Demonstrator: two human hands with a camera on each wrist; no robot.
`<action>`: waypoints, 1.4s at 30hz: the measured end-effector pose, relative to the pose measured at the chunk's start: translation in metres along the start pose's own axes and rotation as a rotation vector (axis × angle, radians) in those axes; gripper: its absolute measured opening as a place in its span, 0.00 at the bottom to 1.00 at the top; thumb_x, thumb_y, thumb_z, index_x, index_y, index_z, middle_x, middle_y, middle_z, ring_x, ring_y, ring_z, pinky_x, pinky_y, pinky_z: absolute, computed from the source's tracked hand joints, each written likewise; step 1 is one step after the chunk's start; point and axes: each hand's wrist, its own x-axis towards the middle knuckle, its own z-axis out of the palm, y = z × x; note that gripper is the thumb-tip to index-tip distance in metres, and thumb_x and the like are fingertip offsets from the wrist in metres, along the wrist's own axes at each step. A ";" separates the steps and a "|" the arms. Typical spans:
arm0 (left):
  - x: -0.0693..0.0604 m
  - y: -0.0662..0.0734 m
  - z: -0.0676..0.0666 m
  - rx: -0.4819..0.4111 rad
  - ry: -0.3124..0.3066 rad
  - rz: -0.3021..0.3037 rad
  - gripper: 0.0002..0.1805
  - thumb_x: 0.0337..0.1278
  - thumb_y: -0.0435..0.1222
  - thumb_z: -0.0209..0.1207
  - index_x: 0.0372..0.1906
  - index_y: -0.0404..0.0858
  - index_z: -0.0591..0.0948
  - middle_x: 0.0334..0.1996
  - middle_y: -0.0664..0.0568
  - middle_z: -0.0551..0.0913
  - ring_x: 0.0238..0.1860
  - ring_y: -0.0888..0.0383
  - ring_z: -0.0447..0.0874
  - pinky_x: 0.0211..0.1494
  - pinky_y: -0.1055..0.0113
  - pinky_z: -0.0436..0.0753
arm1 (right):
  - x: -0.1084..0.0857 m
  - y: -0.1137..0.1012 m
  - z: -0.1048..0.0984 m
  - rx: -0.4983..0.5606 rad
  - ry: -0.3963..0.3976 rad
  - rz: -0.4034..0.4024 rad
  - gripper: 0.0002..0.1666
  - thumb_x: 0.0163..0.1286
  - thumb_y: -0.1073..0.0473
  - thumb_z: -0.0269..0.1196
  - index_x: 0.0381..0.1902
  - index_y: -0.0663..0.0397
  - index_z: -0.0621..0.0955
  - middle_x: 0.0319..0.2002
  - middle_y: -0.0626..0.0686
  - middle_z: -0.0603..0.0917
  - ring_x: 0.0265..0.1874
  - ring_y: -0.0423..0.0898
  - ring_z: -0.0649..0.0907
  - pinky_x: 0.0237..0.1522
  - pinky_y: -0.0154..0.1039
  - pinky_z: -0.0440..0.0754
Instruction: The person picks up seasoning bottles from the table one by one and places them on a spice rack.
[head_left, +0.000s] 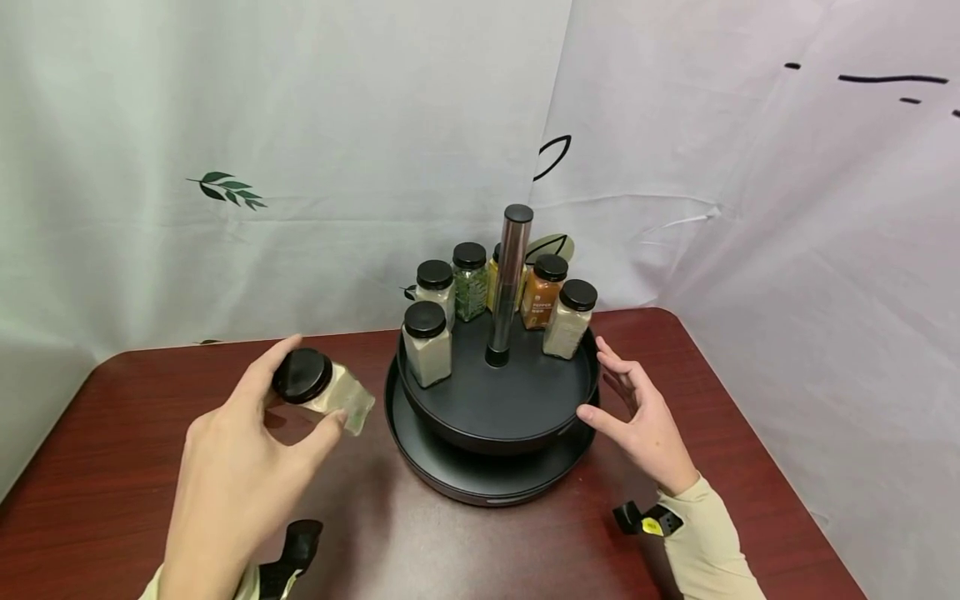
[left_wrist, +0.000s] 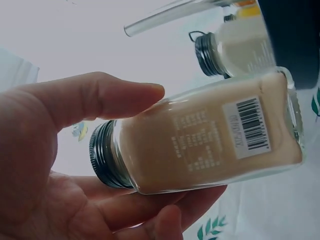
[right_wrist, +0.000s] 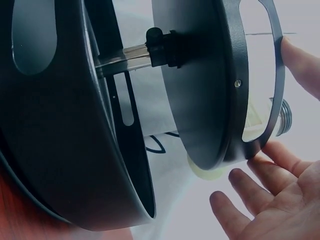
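My left hand (head_left: 240, 450) grips a glass spice jar (head_left: 347, 398) of pale powder between thumb and fingers, left of a two-tier black rack. The jar is tilted, its black lid towards the hand; a barcode label (left_wrist: 248, 126) shows in the left wrist view. With fingers fairly straight, my right hand (head_left: 645, 425) touches the right rim of the upper tray (head_left: 495, 408). On that tray several black-lidded jars stand around a central post (head_left: 512, 283), among them a pale jar (head_left: 429, 358), a green herb jar (head_left: 471, 292) and an orange jar (head_left: 542, 298).
Below the upper tray sits a wider lower tray (head_left: 480, 482) on the dark red table (head_left: 525, 550). White curtains (head_left: 337, 125) with leaf prints hang behind the table and along its right side. A black wrist strap (head_left: 648, 518) circles the right sleeve.
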 end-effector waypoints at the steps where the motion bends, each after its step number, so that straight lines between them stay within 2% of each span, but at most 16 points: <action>1: 0.000 0.002 0.000 -0.005 0.008 0.009 0.42 0.42 0.37 0.72 0.69 0.49 0.75 0.27 0.57 0.85 0.30 0.55 0.82 0.31 0.67 0.73 | 0.000 0.000 0.000 -0.004 0.000 0.003 0.37 0.63 0.71 0.70 0.68 0.66 0.68 0.77 0.49 0.61 0.74 0.43 0.64 0.69 0.30 0.64; 6: 0.000 0.012 0.001 -0.042 0.024 0.043 0.44 0.41 0.36 0.72 0.71 0.50 0.74 0.24 0.62 0.83 0.29 0.58 0.83 0.32 0.75 0.70 | -0.001 0.000 0.001 -0.020 -0.002 0.015 0.37 0.64 0.69 0.69 0.69 0.64 0.68 0.77 0.46 0.61 0.74 0.41 0.65 0.69 0.30 0.64; 11: 0.001 0.022 0.006 -0.081 0.050 0.100 0.45 0.40 0.36 0.74 0.72 0.50 0.73 0.24 0.59 0.82 0.27 0.60 0.80 0.32 0.75 0.70 | -0.002 -0.001 0.001 -0.024 0.000 0.018 0.37 0.64 0.69 0.70 0.69 0.63 0.68 0.77 0.45 0.61 0.74 0.42 0.65 0.69 0.29 0.64; 20: 0.006 0.037 0.019 -0.141 0.090 0.213 0.46 0.38 0.37 0.74 0.71 0.49 0.74 0.20 0.56 0.79 0.24 0.60 0.78 0.27 0.62 0.75 | -0.003 -0.003 0.002 -0.022 0.005 0.019 0.37 0.64 0.69 0.70 0.69 0.64 0.69 0.78 0.53 0.60 0.73 0.41 0.66 0.69 0.28 0.65; 26: 0.011 0.046 0.031 -0.185 0.064 0.280 0.45 0.40 0.37 0.74 0.71 0.48 0.73 0.18 0.59 0.76 0.22 0.64 0.74 0.25 0.64 0.73 | -0.004 -0.003 0.002 -0.018 0.007 0.020 0.37 0.64 0.70 0.70 0.68 0.65 0.68 0.78 0.51 0.61 0.73 0.40 0.65 0.69 0.28 0.64; 30: 0.012 0.050 0.039 -0.194 0.042 0.295 0.45 0.40 0.36 0.74 0.71 0.48 0.73 0.18 0.60 0.72 0.18 0.64 0.65 0.22 0.67 0.67 | -0.004 -0.003 0.002 -0.020 0.009 0.021 0.37 0.64 0.70 0.70 0.68 0.65 0.68 0.77 0.49 0.61 0.73 0.40 0.65 0.69 0.28 0.64; 34: 0.011 0.051 0.047 -0.192 0.024 0.301 0.45 0.39 0.36 0.75 0.71 0.47 0.73 0.16 0.59 0.69 0.17 0.63 0.60 0.20 0.68 0.63 | -0.004 -0.004 0.002 -0.022 0.008 0.021 0.37 0.64 0.70 0.70 0.68 0.65 0.68 0.78 0.51 0.61 0.73 0.40 0.65 0.68 0.27 0.64; 37: 0.010 0.051 0.053 -0.194 0.011 0.304 0.45 0.39 0.36 0.75 0.71 0.46 0.74 0.20 0.56 0.77 0.18 0.63 0.63 0.22 0.66 0.66 | -0.004 -0.003 0.002 -0.021 0.007 0.016 0.37 0.64 0.70 0.69 0.68 0.65 0.68 0.78 0.53 0.60 0.73 0.40 0.65 0.69 0.28 0.64; 40: 0.008 0.050 0.059 -0.194 0.000 0.311 0.44 0.39 0.37 0.75 0.70 0.45 0.74 0.29 0.50 0.86 0.22 0.58 0.74 0.26 0.61 0.74 | -0.004 -0.003 0.003 -0.020 0.009 0.012 0.37 0.63 0.71 0.69 0.68 0.65 0.68 0.78 0.51 0.61 0.73 0.40 0.66 0.69 0.29 0.65; 42: 0.008 0.050 0.063 -0.191 -0.008 0.315 0.44 0.39 0.38 0.75 0.70 0.45 0.74 0.33 0.49 0.87 0.25 0.54 0.80 0.29 0.57 0.78 | -0.004 -0.003 0.003 -0.022 0.009 0.011 0.37 0.63 0.71 0.69 0.68 0.64 0.68 0.77 0.50 0.61 0.73 0.40 0.66 0.69 0.29 0.65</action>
